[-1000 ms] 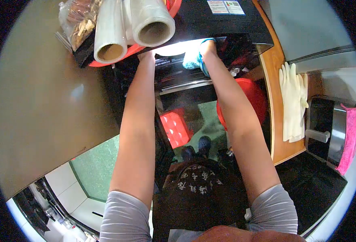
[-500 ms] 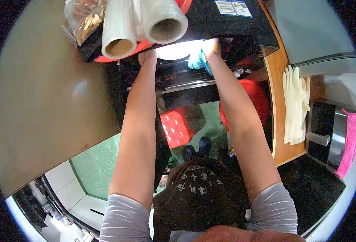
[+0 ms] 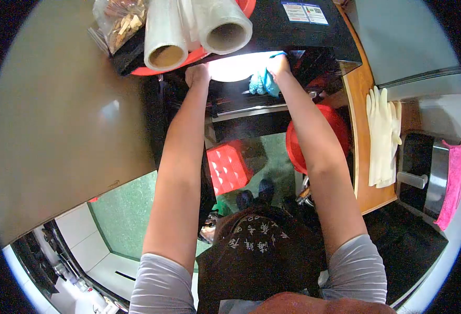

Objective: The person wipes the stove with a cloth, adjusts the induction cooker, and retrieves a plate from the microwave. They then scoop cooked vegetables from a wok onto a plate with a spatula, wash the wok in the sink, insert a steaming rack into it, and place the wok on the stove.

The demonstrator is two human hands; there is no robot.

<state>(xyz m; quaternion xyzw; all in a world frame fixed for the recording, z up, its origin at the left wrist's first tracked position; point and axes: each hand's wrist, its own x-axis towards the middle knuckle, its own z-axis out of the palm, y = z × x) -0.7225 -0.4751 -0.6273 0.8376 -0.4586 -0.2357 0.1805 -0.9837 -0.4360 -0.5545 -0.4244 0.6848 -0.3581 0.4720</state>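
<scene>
A glaring white, rounded thing like a plate sits between my hands at the opening of a black cabinet-like appliance. My left hand is closed at its left edge, with the fingertips partly hidden. At the right edge, my right hand is closed on a crumpled blue cloth, which hangs below the fingers. The glare washes out the plate's surface. Both forearms reach forward under the appliance's top.
Two rolls of clear film and a bag of dried pieces lie on top. Below are a red crate and a red tub. Cream gloves hang at right, near a pink cloth. A brown tabletop is left.
The blue cloth has shifted around my right hand and hangs lower. Both hands remain by the white plate. The view has moved slightly, so the film rolls appear further right.
</scene>
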